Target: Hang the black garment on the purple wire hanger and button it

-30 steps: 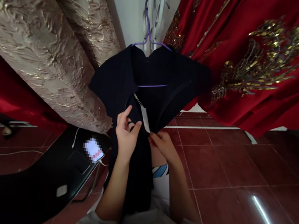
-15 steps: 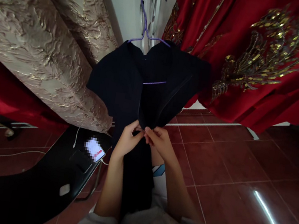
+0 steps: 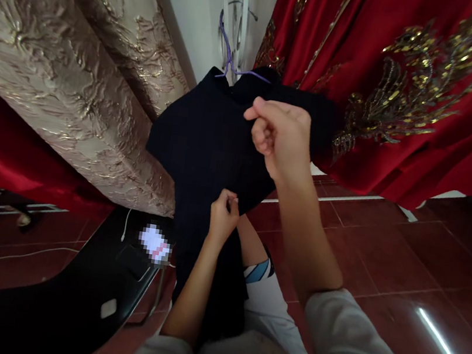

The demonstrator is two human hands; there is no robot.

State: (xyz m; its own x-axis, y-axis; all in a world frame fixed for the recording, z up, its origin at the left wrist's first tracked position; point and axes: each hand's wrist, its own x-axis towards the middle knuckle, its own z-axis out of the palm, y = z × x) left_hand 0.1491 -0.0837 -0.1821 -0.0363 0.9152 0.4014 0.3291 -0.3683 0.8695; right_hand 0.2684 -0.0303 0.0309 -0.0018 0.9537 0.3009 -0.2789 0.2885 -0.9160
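Note:
A dark navy collared shirt (image 3: 207, 131) hangs in front of me on a purple wire hanger (image 3: 231, 61). Its front panels now lie together, and the lower part drapes down toward my lap. Low on the front, my left hand (image 3: 224, 217) is closed in a pinch on the shirt's edge. My right hand (image 3: 284, 137) is raised in front of the chest, just below the collar. Its fingers are curled, with thumb and index finger close together; whether fabric or something small is between them is hidden.
A black bench (image 3: 69, 282) at left carries a lit phone (image 3: 155, 243), a dark flat object and a small white case (image 3: 109, 308). Red sequinned fabric (image 3: 406, 108) hangs at right, beige textured fabric (image 3: 77, 76) at left. White rack bars stand behind the hanger, above red floor tiles (image 3: 385, 246).
My right hand has left the left hand and moved up toward the collar. My left hand stays low on the front. The shirt's gaping front has closed over, hiding the hanger's lower bar.

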